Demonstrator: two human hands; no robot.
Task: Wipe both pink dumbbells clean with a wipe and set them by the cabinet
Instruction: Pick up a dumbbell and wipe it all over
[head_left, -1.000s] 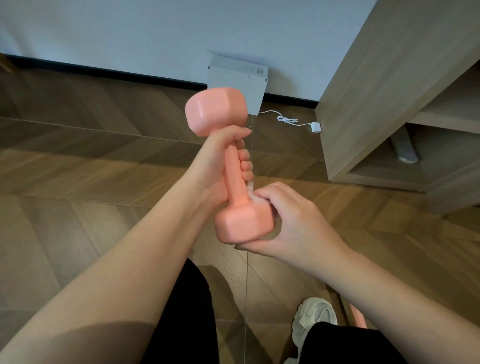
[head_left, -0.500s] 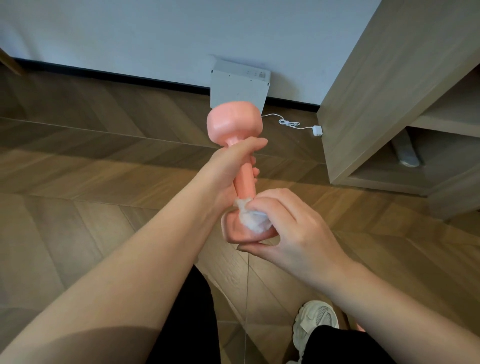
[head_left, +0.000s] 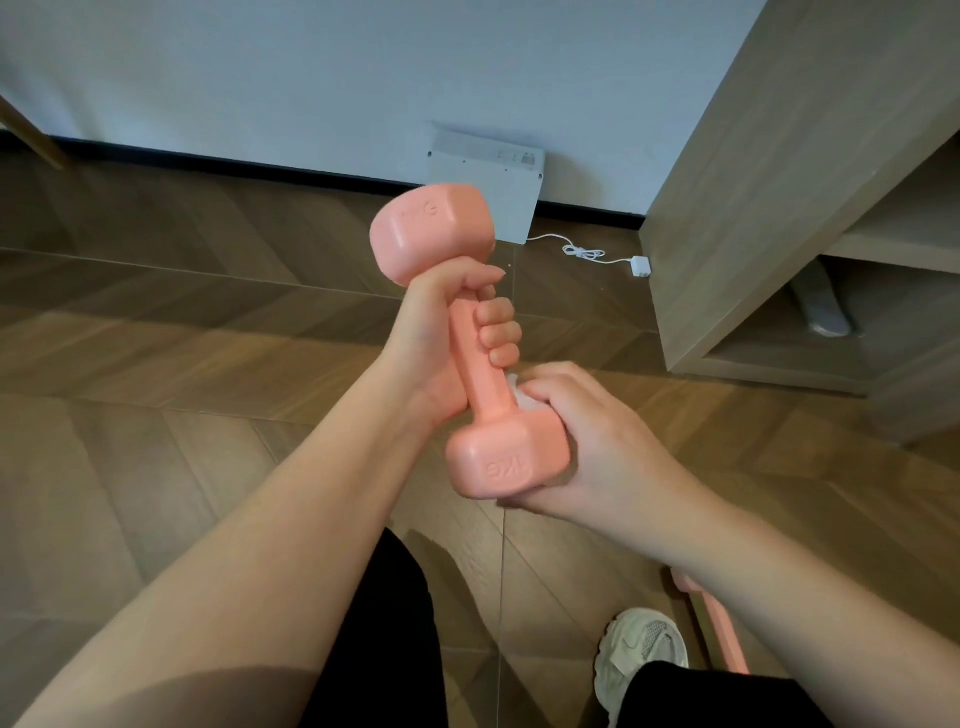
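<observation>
My left hand (head_left: 441, 332) grips the handle of a pink dumbbell (head_left: 478, 364) and holds it nearly upright in the air, upper head tilted left. My right hand (head_left: 587, 441) wraps round the right side of the lower head and presses a white wipe (head_left: 519, 397) against it; only a small bit of the wipe shows above my fingers. A second pink dumbbell (head_left: 719, 629) lies on the floor at the lower right, mostly hidden behind my right forearm. The wooden cabinet (head_left: 769, 182) stands at the right.
A white flat device (head_left: 498, 182) leans on the wall, with a white cable and plug (head_left: 641, 267) running toward the cabinet. A grey object (head_left: 821, 306) lies in the cabinet's bottom shelf. My white shoe (head_left: 641, 657) is on the wooden floor (head_left: 156, 364).
The dumbbell turned in my left hand, so the lower head's labelled face now shows. My right hand slid with the wipe from the front of that head round to its right side.
</observation>
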